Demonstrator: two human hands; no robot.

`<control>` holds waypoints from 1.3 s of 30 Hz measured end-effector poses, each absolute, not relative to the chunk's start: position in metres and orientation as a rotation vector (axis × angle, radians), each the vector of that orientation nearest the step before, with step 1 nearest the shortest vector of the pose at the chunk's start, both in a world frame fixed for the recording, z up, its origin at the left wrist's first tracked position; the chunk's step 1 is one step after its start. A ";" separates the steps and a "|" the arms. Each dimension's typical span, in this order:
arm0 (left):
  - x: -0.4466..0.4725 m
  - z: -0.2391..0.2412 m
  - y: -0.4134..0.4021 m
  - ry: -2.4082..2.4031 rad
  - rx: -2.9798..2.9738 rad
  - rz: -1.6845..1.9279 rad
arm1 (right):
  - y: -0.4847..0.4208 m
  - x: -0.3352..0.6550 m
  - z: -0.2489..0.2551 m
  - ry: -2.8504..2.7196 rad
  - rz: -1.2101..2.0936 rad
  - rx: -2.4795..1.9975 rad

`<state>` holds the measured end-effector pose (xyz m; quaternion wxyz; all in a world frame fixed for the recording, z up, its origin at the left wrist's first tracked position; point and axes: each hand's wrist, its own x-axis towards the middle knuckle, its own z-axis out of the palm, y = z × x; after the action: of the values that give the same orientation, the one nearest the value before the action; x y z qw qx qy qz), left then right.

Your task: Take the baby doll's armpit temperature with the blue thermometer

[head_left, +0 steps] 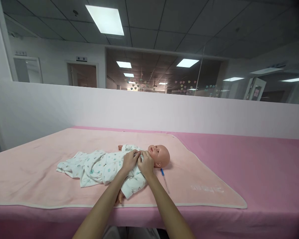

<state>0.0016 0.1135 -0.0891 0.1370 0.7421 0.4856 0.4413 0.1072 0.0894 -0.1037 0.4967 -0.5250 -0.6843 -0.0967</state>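
Observation:
A baby doll (159,155) lies on its back on a pale pink blanket (40,172), head to the right. It wears a white patterned romper (99,167). My left hand (130,160) and my right hand (146,164) meet at the doll's chest just below the chin. Both have their fingers curled and pinched on the romper's fabric at the neckline. The doll's near arm in its sleeve (133,187) points toward me, with a bare hand showing at the cuff.
A thin pen-like stick with a blue tip (164,179) lies on the blanket just right of the doll. The blanket covers a pink table (264,166). A white partition wall (164,109) runs behind the table.

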 end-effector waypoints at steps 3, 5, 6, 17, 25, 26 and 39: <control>-0.007 -0.085 0.117 1.362 2.120 1.190 | 0.093 0.106 -0.106 -1.678 -0.263 -1.272; -0.012 -0.083 0.119 1.292 2.114 1.149 | 0.096 0.106 -0.109 -1.685 -0.287 -1.264; -0.014 -0.083 0.119 1.248 2.107 1.141 | 0.097 0.105 -0.111 -1.685 -0.302 -1.259; -0.011 -0.087 0.116 1.138 2.019 1.315 | 0.100 0.104 -0.117 -1.585 -0.345 -1.205; -0.015 -0.093 0.120 1.011 1.823 1.414 | 0.097 0.104 -0.114 -1.594 -0.281 -1.143; -0.015 -0.095 0.121 0.985 1.800 1.431 | 0.098 0.104 -0.114 -1.594 -0.272 -1.142; -0.038 -0.098 0.097 1.568 2.097 1.708 | 0.105 0.107 -0.120 -1.502 -0.203 -1.071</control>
<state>-0.0381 0.0975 -0.0984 0.0080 0.6708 0.5015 0.5463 0.1067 0.1052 -0.1195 0.5993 -0.4620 -0.6478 -0.0876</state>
